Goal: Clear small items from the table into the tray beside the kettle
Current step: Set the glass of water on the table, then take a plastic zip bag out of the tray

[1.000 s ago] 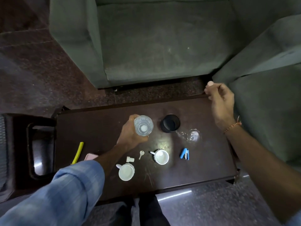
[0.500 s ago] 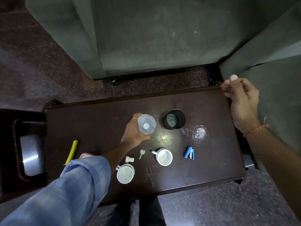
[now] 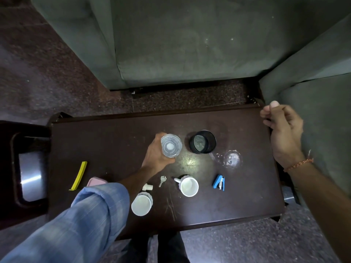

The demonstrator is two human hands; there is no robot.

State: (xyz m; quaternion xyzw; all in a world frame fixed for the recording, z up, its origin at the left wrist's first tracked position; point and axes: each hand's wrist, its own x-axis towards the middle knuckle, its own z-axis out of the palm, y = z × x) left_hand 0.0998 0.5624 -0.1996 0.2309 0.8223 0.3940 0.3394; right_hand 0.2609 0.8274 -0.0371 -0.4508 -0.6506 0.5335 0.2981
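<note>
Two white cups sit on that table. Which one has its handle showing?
The white cup between the key and the blue stapler; its handle points toward the key. The other white cup, near the blue sleeve, shows no handle.

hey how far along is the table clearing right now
Nothing looks cleared yet, and no tray or kettle is in view. The left hand grips a clear glass; the right hand is empty. Left on the table: two white cups, key, blue stapler, black cup.

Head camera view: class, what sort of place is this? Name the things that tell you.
Probably a living room or lounge: a grey-green upholstered sofa, a low dark wooden coffee table, and white ceramic cups on it.
</note>
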